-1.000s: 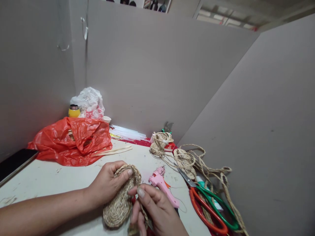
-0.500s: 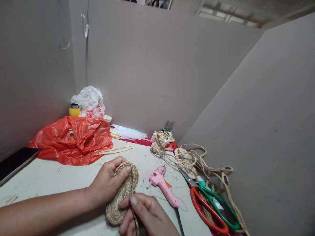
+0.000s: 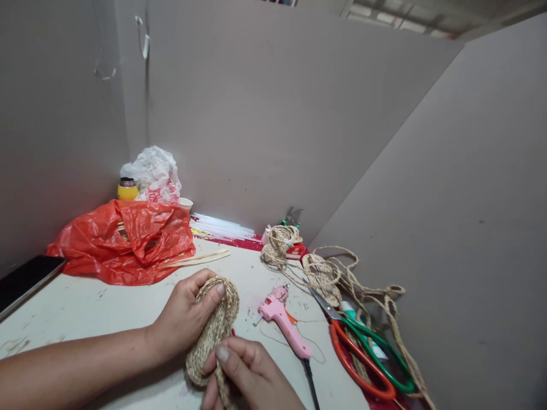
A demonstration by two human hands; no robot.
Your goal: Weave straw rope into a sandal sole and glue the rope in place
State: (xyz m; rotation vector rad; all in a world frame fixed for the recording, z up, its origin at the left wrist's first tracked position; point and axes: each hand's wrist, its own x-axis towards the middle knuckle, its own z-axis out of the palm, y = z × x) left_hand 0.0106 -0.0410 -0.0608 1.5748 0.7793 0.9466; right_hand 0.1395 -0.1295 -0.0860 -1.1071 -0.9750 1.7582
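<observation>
An elongated pad [image 3: 213, 327] of tightly coiled, twisted straw rope, shaped like a sole, is tilted above the table. My left hand [image 3: 182, 313] grips its upper end, thumb across the front and fingers behind. At the lower right edge, my right hand [image 3: 256, 373] is closed, pinching the rope strand [image 3: 220, 378] between thumb and fingers. The strand's lower part runs down out of sight. To the right of my hands lies a pink hot glue gun [image 3: 284, 324] with a clear stick in its rear.
Red-and-green-handled scissors [image 3: 363, 353] lie on the right, beside tangled straw rope [image 3: 322, 279]. A red plastic bag [image 3: 123, 245] and a phone [image 3: 29, 279] are on the left. Glue sticks [image 3: 222, 226] lie along the back, near grey partition walls [image 3: 239, 125].
My right hand has shifted slightly left and down along the pad's edge with the strand. My left hand keeps its grip. The camera view has moved a little.
</observation>
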